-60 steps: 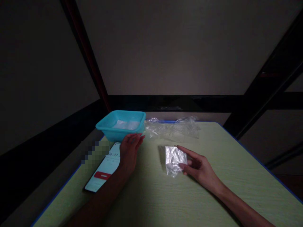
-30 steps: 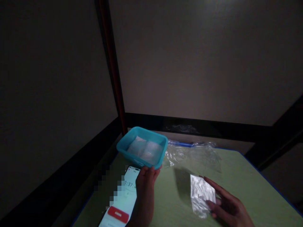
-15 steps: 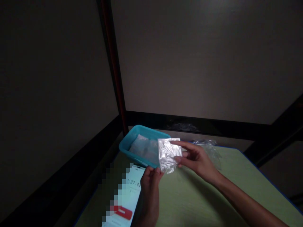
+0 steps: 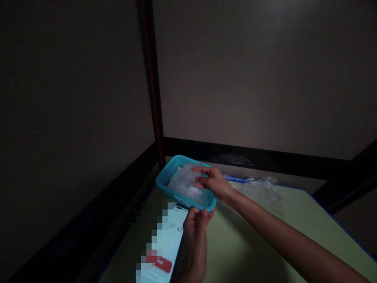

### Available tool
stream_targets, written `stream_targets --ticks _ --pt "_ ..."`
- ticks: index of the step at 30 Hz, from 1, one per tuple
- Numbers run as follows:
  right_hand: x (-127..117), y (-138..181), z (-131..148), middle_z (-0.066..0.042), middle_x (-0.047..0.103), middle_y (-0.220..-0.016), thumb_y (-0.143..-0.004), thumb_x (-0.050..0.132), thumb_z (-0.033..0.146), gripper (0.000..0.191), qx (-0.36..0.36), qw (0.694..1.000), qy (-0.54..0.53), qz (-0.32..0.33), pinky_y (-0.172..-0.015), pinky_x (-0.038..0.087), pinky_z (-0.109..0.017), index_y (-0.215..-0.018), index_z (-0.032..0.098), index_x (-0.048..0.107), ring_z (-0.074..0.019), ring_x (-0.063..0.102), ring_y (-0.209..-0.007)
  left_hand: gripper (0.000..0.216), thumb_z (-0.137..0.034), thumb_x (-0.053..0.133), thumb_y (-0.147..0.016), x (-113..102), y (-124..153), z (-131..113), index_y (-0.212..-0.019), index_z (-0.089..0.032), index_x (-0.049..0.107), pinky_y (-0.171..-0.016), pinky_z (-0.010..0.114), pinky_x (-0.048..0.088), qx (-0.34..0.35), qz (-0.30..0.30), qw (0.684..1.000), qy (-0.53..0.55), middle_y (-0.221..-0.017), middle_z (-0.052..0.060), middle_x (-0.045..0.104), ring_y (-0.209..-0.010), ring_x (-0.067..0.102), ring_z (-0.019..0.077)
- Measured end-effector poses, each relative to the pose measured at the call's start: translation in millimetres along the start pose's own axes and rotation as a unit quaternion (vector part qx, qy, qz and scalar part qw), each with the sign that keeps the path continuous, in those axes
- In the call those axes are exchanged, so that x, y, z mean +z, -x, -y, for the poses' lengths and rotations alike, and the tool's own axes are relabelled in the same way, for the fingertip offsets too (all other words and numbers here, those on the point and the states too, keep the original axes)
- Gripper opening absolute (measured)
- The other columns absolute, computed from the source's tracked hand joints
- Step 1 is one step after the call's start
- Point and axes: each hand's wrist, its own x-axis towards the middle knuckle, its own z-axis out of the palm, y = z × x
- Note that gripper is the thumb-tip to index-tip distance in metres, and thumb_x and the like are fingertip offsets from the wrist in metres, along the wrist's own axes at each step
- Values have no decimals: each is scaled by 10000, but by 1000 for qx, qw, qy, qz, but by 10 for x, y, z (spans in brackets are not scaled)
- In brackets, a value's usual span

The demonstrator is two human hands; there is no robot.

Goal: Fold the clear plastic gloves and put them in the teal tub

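A turquoise plastic basket (image 4: 166,189) stands at the far left corner of the table, with flat whitish plastic packets lying inside. My right hand (image 4: 213,181) reaches over its right side. Between its thumb and fingers is a folded clear plastic packet (image 4: 188,173), which lies against the others in the basket. My left hand (image 4: 196,224) is just in front of the basket's near right corner, its fingers curled together. I see nothing in them. Whether its fingertips touch the basket is hard to tell.
A phone (image 4: 169,243) with a lit timer screen lies left of my left hand. Crumpled clear plastic (image 4: 262,190) lies at the table's back edge, beside a blue strip (image 4: 235,179). Dark-framed walls rise behind the green table (image 4: 244,243).
My right hand has carried the shiny folded packet left, down into the basket. My left hand has let go of the packet's lower edge. The view has shifted slightly.
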Motion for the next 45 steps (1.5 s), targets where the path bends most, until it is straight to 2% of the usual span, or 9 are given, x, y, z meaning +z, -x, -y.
stream_targets --ticks 3,6,12,18,25,31,37,45 --pt "110 -84 -36 -55 623 -1043 -705 516 -56 368 34 999 -10 7 -676 557 -205 -1012 124 605 -98 653 -706 329 -438 737 -611 -12 -17 34 -609 -158 565 -764 315 499 -3 -11 1000 0 -667 39 665 -754 657 211" --pt "185 -157 -58 -90 587 -1093 -701 510 -72 419 66 997 -20 20 -719 560 -239 -1075 109 564 -107 658 -722 331 -444 734 -612 -11 -20 49 -637 -154 576 -759 318 501 -4 -14 1000 2 -680 45 670 -746 662 213" --pt "239 -271 -115 -78 574 -994 -701 504 -77 461 134 990 -17 34 -637 563 -227 -1121 114 505 -110 657 -683 287 -401 711 -661 3 14 10 -626 -163 555 -794 308 485 -12 -2 1000 -1 -697 38 670 -817 661 216" --pt "252 -279 -109 -53 587 -915 -726 491 -58 519 162 985 -14 50 -618 549 -212 -1207 132 445 -112 658 -665 311 -402 735 -619 22 22 -16 -602 -167 532 -786 308 486 -21 -11 1000 5 -680 30 652 -794 659 216" --pt "253 -299 -89 -88 594 -976 -771 462 -53 534 171 983 -13 62 -616 544 -202 -1270 118 381 -105 668 -658 338 -406 746 -608 39 30 -39 -581 -174 502 -796 312 482 -24 -4 1000 17 -598 -4 606 -767 662 214" --pt "245 -364 -108 -90 589 -1028 -766 524 -25 529 179 981 -15 67 -616 556 -209 -1250 141 390 -104 676 -650 298 -398 713 -651 13 29 -12 -632 -170 523 -807 321 472 -24 1 1000 -2 -688 35 664 -826 659 230" --pt "223 -358 -86 -100 578 -1072 -752 566 -13 541 180 980 -17 78 -624 569 -234 -1236 164 400 -111 682 -638 270 -379 703 -669 17 38 -14 -668 -169 533 -838 327 461 -27 -1 1000 4 -709 28 657 -863 651 230" --pt "138 -340 -5 -113 577 -1105 -791 448 -26 548 163 984 -5 74 -607 570 -219 -1296 151 333 -91 671 -581 270 -353 705 -682 4 29 -9 -634 -174 508 -819 321 464 -25 4 1000 19 -636 -10 613 -826 657 218"
